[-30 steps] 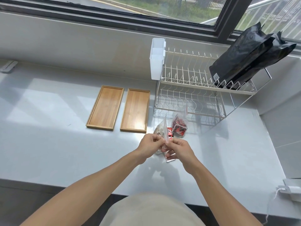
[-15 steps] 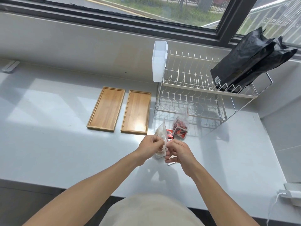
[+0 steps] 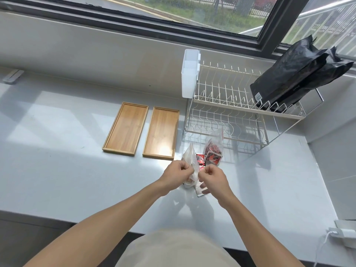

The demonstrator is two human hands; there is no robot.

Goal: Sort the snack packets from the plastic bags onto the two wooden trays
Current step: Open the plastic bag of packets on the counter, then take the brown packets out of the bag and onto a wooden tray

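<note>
Grey counter (image 3: 57,170) under a window (image 3: 192,12); two trays (image 3: 126,129) empty; left hand (image 3: 178,173) and right hand (image 3: 212,177) both pinch one clear bag (image 3: 190,157)

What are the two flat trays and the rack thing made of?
The two trays look like wood, maybe bamboo: warm brown with grain lines and a slight sheen. The dish rack looks like thin metal wire, cream-coated on top and shiny silver at the legs.

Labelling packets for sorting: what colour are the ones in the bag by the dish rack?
Red and black, seen through the clear bag in the head view.
</note>
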